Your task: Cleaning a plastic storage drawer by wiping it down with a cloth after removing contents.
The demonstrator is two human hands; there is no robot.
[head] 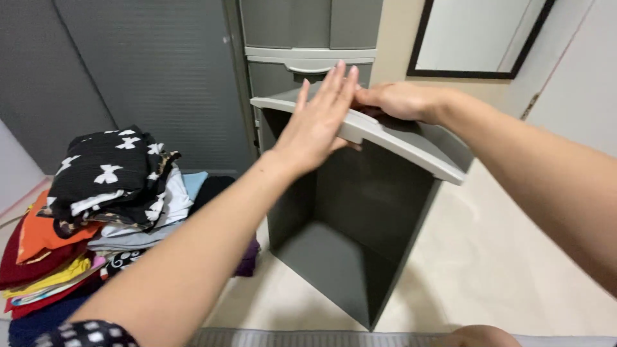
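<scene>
A grey plastic drawer is pulled far out of a grey drawer cabinet and hangs tilted, its inside empty. My left hand lies flat with fingers together against the drawer's front panel. My right hand grips the top rim of that front panel from behind, fingers curled over the edge.
A pile of folded clothes in black-and-white, orange, yellow and red sits at the left. A grey shuttered door is behind it. A dark-framed mirror hangs on the wall at upper right. Beige floor lies below the drawer.
</scene>
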